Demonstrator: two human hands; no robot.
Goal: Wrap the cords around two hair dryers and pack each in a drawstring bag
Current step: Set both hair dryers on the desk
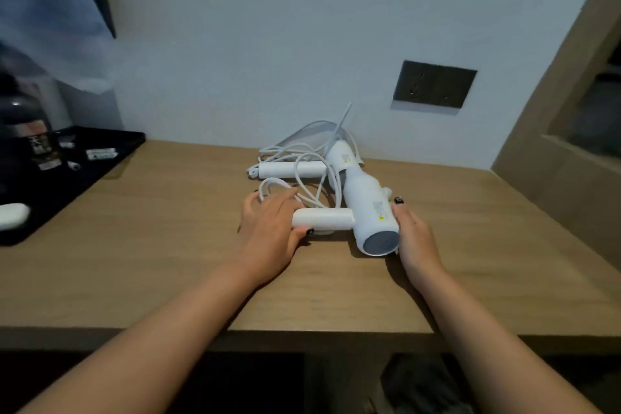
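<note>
Head view: left hand (268,225) is gripping near dryer (366,215) by its handle, fingers hiding some cord (302,185); right hand (416,239) is lying flat w/ fingers straight against barrel; far dryer (295,170) half-buried in cords.

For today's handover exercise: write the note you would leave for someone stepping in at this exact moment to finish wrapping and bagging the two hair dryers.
Left hand: thumb under and fingers over the handle end of the nearer white plastic hair dryer, gripping it.
Right hand: flat against that dryer's barrel on its right side, fingers straight.
Both dryers lie on the light wooden desk; the farther white hair dryer is behind, near the wall.
The white cords lie loose and tangled between and behind them.
Done: nothing wrapped.
Left: wrap both cords and bag each dryer. No drawstring bag in view.
</note>
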